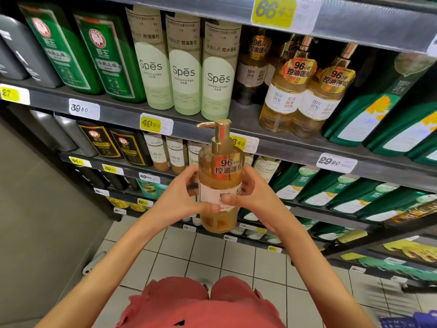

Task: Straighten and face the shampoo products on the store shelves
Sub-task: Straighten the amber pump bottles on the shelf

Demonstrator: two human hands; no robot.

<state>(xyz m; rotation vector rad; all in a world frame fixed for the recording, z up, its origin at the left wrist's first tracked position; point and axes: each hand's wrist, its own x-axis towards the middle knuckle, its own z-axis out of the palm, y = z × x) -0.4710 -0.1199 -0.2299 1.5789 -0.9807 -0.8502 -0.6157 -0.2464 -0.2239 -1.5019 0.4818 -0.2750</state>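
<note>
I hold an amber pump bottle of shampoo (220, 176) upright in front of the shelves, its gold pump head pointing left and its white label toward me. My left hand (182, 197) grips its left side and my right hand (250, 195) grips its right side, both thumbs on the label. On the shelf above stand matching amber bottles (300, 91), with a gap to their left beside three pale green Spes bottles (184, 67). Another amber bottle (253, 67) stands deeper at the back of that gap.
Green bottles (106, 55) fill the shelf's left, dark green bottles (390, 107) lean at its right. The grey shelf edge (283, 147) carries price tags (156, 124). Lower shelves hold more bottles. White tiled floor (208, 252) lies below; a blue basket corner (411, 320) shows at bottom right.
</note>
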